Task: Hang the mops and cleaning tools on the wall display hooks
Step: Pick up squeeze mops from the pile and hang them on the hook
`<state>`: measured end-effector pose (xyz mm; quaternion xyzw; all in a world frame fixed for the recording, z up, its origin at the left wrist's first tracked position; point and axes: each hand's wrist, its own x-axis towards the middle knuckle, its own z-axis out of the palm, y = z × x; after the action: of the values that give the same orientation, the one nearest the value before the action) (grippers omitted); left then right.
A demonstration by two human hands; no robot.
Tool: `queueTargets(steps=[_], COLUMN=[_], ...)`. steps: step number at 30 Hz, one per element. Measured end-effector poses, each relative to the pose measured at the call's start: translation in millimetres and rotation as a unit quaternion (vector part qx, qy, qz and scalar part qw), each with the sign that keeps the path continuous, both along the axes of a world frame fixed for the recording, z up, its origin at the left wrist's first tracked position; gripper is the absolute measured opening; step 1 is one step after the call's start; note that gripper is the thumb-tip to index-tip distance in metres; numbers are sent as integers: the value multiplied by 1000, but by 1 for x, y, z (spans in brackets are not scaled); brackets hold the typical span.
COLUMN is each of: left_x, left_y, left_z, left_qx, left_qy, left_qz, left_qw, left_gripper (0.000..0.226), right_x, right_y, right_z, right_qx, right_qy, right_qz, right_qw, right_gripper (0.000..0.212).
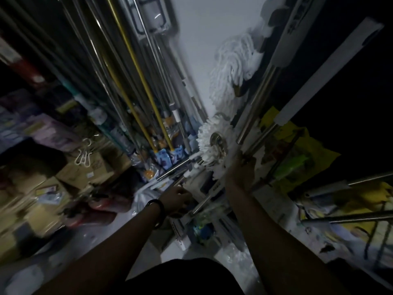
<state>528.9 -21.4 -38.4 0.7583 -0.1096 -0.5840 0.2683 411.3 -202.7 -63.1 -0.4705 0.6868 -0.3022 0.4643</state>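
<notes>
Blur and poor light hide much here, so we keep to what is plain. We take the round white mop head [209, 135], with its metal hub, as our landmark. Just below and right of it, our right hand [240, 172] is curled round the lower end of a steel pole [258, 103], which rises up and to the right past the mop head. Below and left of the mop head, our left hand [177, 198] (a dark band on its wrist) has its fingers bent beside a short metal pole [202, 206]; whether they hold it we cannot tell. Above the mop head a string mop [229, 67] hangs against the pale wall. Left of the mop head stand yellow handles [135, 60] among other poles, and well to the left lie cardboard boxes [70, 173].
</notes>
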Motion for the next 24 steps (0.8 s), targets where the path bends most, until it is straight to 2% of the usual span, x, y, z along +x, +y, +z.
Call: queueTargets(steps=[3, 6, 8, 12, 14, 16, 18, 22, 24], left_x=[5, 15, 21, 30, 37, 44, 47, 43, 39], left_y=[23, 48, 65, 101, 125, 152, 181, 242, 271], left_z=[-13, -24, -27, -22, -23, -27, -31, -37, -40], left_qx=[27, 48, 56, 52, 44, 43, 41, 41, 46], left_qy=[15, 21, 24, 22, 26, 38, 52, 88, 110], left_qz=[13, 25, 29, 5, 10, 20, 37, 86, 99], left_qw=[999, 998, 998, 998, 999, 998, 997, 992, 988], left_gripper=[23, 29, 29, 21, 23, 27, 29, 24, 19], right_x=[-6, -13, -14, -13, -18, -22, -29, -34, -28], right_y=[40, 76, 97, 145, 170, 192, 217, 270, 302], right_z=[-6, -12, -14, -19, -33, -39, -40, -69, -71], right_qx=[-10, 48, 66, 92, 89, 114, 164, 236, 240], right_qy=[-13, 39, 43, 32, 51, 85, 71, 35, 19], right_qz=[33, 78, 111, 113, 123, 161, 185, 115, 97], right_qw=[999, 995, 991, 989, 987, 977, 966, 964, 966], right_gripper=[56, 61, 60, 40, 37, 27, 20, 40, 38])
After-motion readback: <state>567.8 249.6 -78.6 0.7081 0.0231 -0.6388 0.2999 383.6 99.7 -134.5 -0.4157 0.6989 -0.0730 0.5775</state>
